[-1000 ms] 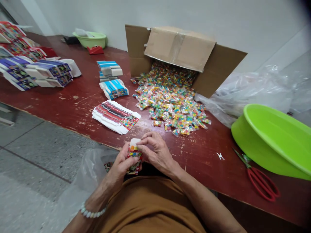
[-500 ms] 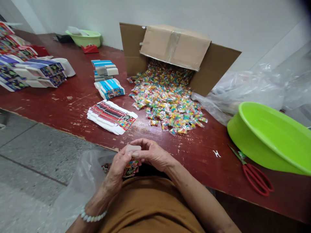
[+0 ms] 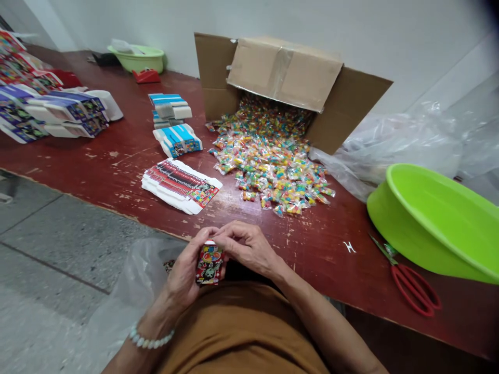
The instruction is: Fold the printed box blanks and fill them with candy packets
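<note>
On the table (image 3: pixel 312 239), candy packets (image 3: pixel 273 174) lie in and before the carton (image 3: pixel 286 70), with box stacks (image 3: pixel 181 184) left and scissors (image 3: pixel 415 289) and basin (image 3: pixel 436 223) right.

1. A packing workshop is suggested by the bulk goods and plain fittings.
2. The long, dark red table (image 3: pixel 312 244) is scuffed and chipped along its edge.
3. On it a brown cardboard carton (image 3: pixel 288 67) is laid open on its side, and small clear packets of multicoloured sweets (image 3: pixel 273 171) are heaped before it.
4. Red-and-white printed flat card boxes (image 3: pixel 181 184) are stacked nearby; blue-and-white ones (image 3: pixel 177 140) are grouped behind.
5. Red-handled scissors (image 3: pixel 415 288) are placed beside a bright green plastic basin (image 3: pixel 390 223).
6. The space is bounded by a pale wall (image 3: pixel 312 21) and speckled grey floor (image 3: pixel 39 234).
</note>
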Demonstrator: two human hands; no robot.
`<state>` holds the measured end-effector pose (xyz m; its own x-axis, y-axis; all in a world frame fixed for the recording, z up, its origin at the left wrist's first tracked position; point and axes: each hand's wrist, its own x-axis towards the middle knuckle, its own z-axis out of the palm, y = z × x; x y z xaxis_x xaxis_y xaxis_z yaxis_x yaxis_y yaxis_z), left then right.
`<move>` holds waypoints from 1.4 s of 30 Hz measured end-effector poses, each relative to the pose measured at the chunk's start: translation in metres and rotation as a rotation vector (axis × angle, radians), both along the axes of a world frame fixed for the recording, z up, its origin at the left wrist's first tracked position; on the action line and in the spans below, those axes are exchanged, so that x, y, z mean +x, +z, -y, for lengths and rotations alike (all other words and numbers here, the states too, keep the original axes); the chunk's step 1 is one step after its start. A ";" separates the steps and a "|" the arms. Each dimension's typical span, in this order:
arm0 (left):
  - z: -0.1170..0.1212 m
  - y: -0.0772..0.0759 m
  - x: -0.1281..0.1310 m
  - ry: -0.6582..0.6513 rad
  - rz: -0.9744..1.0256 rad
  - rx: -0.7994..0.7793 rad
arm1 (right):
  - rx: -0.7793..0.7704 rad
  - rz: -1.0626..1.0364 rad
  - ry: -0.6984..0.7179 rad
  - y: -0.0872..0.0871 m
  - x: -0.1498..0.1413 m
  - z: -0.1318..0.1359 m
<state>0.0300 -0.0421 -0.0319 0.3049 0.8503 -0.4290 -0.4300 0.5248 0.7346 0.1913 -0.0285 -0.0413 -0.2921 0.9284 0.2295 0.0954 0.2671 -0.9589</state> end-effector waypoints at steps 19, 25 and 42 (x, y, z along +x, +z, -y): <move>-0.005 0.007 0.003 0.089 0.062 -0.140 | 0.128 -0.088 0.049 -0.011 -0.011 0.009; -0.001 -0.002 -0.010 0.180 -0.070 -0.104 | 0.041 0.109 0.090 -0.024 -0.020 -0.009; -0.001 -0.039 -0.086 0.498 -0.762 0.401 | -0.239 0.310 -0.466 -0.016 -0.043 -0.147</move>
